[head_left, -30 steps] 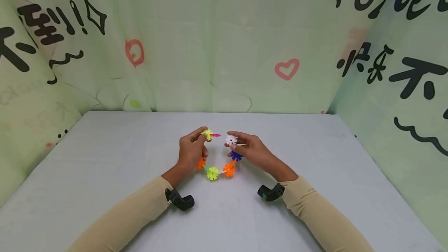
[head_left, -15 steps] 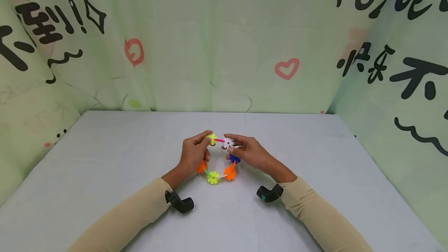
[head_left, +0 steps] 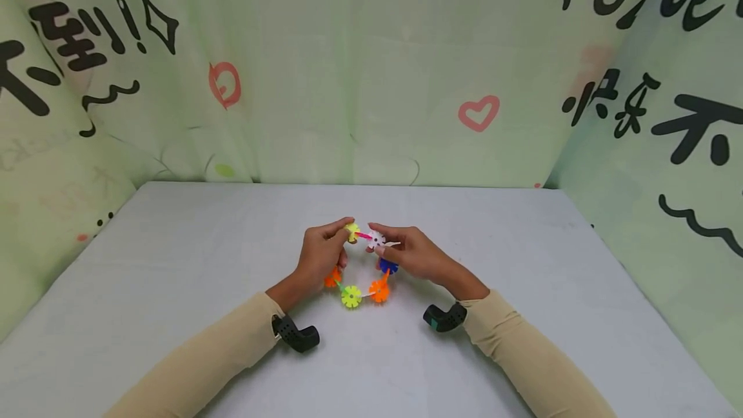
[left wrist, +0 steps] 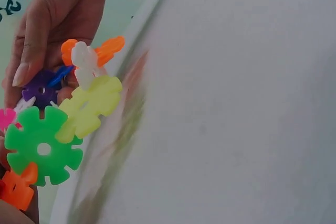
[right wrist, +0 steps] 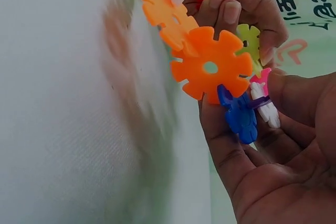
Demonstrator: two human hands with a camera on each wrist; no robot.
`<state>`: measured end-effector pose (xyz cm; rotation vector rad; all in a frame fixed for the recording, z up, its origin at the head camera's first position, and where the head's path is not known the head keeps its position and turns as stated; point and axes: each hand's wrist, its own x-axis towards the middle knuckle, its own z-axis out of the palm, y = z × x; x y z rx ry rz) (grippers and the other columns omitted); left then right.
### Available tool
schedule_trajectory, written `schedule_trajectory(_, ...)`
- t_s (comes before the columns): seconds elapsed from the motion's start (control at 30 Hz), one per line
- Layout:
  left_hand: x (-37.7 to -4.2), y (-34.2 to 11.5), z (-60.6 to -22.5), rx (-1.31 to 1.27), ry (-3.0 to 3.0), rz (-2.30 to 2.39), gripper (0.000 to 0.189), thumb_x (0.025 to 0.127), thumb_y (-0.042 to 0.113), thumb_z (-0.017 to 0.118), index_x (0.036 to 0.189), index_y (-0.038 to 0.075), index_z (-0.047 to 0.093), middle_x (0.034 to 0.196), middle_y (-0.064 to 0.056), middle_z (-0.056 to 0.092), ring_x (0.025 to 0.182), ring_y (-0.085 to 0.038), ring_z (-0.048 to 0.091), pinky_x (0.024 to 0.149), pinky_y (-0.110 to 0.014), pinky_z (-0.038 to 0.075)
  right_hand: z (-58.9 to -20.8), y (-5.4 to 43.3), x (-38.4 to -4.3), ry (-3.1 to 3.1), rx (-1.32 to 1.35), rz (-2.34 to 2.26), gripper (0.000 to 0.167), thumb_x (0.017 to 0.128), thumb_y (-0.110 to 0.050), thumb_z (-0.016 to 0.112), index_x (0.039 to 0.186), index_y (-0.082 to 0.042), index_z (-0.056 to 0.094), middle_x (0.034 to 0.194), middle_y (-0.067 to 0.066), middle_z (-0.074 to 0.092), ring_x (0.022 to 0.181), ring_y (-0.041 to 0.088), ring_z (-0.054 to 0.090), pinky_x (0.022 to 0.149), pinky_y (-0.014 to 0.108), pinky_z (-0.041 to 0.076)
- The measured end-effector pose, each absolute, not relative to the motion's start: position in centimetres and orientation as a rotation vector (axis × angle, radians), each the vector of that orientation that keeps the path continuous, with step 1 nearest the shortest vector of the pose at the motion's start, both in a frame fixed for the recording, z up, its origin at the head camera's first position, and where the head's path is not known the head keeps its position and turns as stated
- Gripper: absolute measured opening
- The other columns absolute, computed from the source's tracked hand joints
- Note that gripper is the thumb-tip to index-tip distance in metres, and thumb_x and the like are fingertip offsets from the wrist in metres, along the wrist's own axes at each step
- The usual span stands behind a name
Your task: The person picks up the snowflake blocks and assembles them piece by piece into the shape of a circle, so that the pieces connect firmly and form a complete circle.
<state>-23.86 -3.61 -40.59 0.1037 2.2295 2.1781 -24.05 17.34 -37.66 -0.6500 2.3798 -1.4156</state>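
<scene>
A chain of plastic snowflake discs forms a ring between my hands, held over the table. My left hand [head_left: 322, 251] pinches a yellow disc [head_left: 352, 231] between thumb and finger. From it a pink disc [head_left: 363, 235], seen edge-on, reaches the white disc [head_left: 375, 239] that my right hand [head_left: 415, 251] pinches; whether their slots interlock, I cannot tell. Below hang a blue disc [head_left: 388, 266], an orange disc [head_left: 380, 290] and a yellow-green disc [head_left: 351, 297]. In the left wrist view a green disc [left wrist: 44, 148] is nearest. A purple disc [left wrist: 39, 88] sits by the right fingers.
The white table [head_left: 371, 366] spreads around both arms. Printed fabric [head_left: 348, 82] hangs along its back and sides. A black wrist device [head_left: 297, 334] sits on the left wrist, and another black wrist device [head_left: 445, 318] on the right.
One second ago a gap lay between the pink and white discs. My hands have come together, and the pink disc now meets the white one. The ring's lower part has dropped slightly.
</scene>
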Motion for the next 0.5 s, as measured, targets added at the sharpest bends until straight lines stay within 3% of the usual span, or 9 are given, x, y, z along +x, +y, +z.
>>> schedule_trajectory(0.17, -23.8, -3.7, -39.7, 0.165, 2.257, 2.107, 0.034, 0.099, 0.017, 0.054, 0.132, 0.013, 0.062, 0.092, -0.024, 0.063, 0.044, -0.017, 0.05, 0.048, -0.023, 0.049, -37.8, 17.3, -24.0, 2.363, -0.633, -1.486, 0.052, 0.099, -0.011, 0.057, 0.148, -0.009, 0.041, 0.117, 0.014, 0.062, 0.09, 0.02, 0.07, 0.085, 0.03, 0.05)
schedule_trajectory(0.27, -23.8, -3.8, -39.4, 0.191, 2.237, 2.073, 0.038, 0.1, 0.022, 0.054, 0.137, 0.015, 0.058, 0.101, -0.023, 0.062, 0.051, -0.02, 0.057, 0.055, -0.027, 0.054, -38.0, 17.5, -24.0, 2.358, -0.609, -1.515, 0.05, 0.099, -0.012, 0.058, 0.146, -0.007, 0.043, 0.116, 0.016, 0.063, 0.089, 0.021, 0.07, 0.089, 0.034, 0.05)
schedule_trajectory(0.4, -23.8, -3.8, -39.6, 0.226, 2.325, 2.016, 0.047, 0.099, 0.022, 0.057, 0.143, 0.011, 0.049, 0.111, -0.015, 0.061, 0.073, -0.025, 0.067, 0.071, -0.032, 0.056, -38.2, 18.1, -24.1, 2.401, -0.561, -1.506, 0.049, 0.098, -0.016, 0.06, 0.144, -0.007, 0.047, 0.121, 0.016, 0.061, 0.086, 0.02, 0.071, 0.089, 0.037, 0.05)
schedule_trajectory(0.5, -23.9, -3.9, -39.8, 0.257, 2.499, 1.908, 0.052, 0.095, 0.018, 0.063, 0.144, 0.008, 0.046, 0.119, -0.011, 0.06, 0.093, -0.026, 0.064, 0.08, -0.033, 0.054, -38.3, 18.5, -24.2, 2.471, -0.491, -1.494, 0.048, 0.097, -0.018, 0.063, 0.142, -0.008, 0.049, 0.123, 0.014, 0.059, 0.084, 0.019, 0.071, 0.086, 0.034, 0.052)
